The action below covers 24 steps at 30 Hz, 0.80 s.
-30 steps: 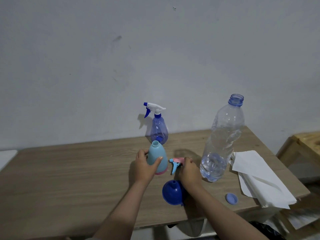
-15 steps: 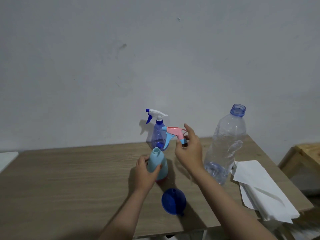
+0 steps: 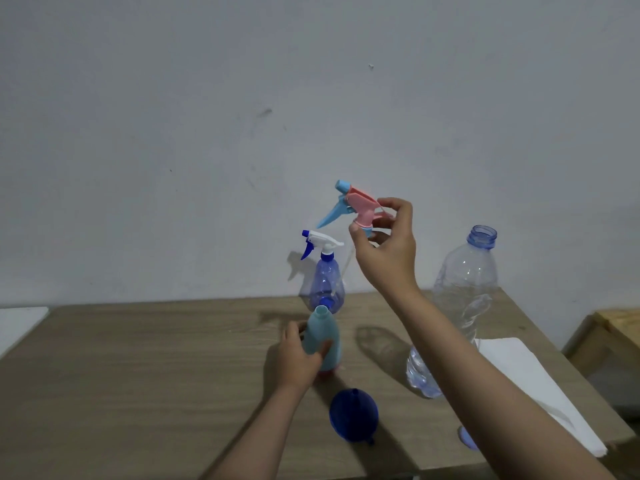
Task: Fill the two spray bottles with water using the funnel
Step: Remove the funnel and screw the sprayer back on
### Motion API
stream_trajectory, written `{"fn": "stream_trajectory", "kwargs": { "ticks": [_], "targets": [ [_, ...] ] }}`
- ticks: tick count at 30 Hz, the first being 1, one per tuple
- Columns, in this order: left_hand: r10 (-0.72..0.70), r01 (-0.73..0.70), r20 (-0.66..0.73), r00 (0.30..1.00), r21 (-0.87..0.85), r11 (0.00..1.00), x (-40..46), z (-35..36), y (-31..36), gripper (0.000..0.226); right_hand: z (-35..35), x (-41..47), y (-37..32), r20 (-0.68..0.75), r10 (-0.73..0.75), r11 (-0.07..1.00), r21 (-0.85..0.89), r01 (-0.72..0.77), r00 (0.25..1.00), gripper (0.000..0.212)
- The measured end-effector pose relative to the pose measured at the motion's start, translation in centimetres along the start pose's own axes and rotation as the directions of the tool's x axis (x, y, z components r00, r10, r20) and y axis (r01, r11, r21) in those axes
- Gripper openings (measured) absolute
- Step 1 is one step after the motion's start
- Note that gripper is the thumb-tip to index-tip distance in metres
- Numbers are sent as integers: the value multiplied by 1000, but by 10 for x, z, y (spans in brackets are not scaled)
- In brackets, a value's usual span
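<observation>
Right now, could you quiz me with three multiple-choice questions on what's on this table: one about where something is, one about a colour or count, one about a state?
1. Where is the blue funnel?
A. In the light blue bottle's neck
B. Lying on the table, near its front edge
C. In the right hand

2. What colour is the body of the spray head held up in the right hand?
A. Pink
B. Green
C. Black

3. What state is the light blue bottle in?
A. Capped with its spray head
B. Lying on its side
C. Upright with an open neck, held by the left hand

Answers: 1 B, the funnel rests on the wood apart from both hands. 2 A, the head is pink with a light blue trigger and nozzle. 3 C, its neck is bare while the head is held in the air above.
</observation>
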<state>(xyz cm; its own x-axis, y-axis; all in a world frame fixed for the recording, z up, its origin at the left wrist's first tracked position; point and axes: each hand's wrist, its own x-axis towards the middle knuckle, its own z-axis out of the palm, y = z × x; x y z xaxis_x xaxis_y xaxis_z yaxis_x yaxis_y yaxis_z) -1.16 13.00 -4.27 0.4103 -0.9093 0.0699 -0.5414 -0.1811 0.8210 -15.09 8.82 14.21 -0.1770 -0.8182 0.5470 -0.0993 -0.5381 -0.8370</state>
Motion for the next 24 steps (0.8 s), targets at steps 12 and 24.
{"fn": "stream_trajectory", "kwargs": {
  "ticks": [12,24],
  "targets": [
    [-11,11,22,1000,-26,1000,-6,-4,11,53,29,-22,37,79,58,998,2,-58,995,45],
    [0,1,46,999,-14,1000,-6,-5,12,55,28,-34,65,221,96,989,-129,-68,971,43]
  ]
}}
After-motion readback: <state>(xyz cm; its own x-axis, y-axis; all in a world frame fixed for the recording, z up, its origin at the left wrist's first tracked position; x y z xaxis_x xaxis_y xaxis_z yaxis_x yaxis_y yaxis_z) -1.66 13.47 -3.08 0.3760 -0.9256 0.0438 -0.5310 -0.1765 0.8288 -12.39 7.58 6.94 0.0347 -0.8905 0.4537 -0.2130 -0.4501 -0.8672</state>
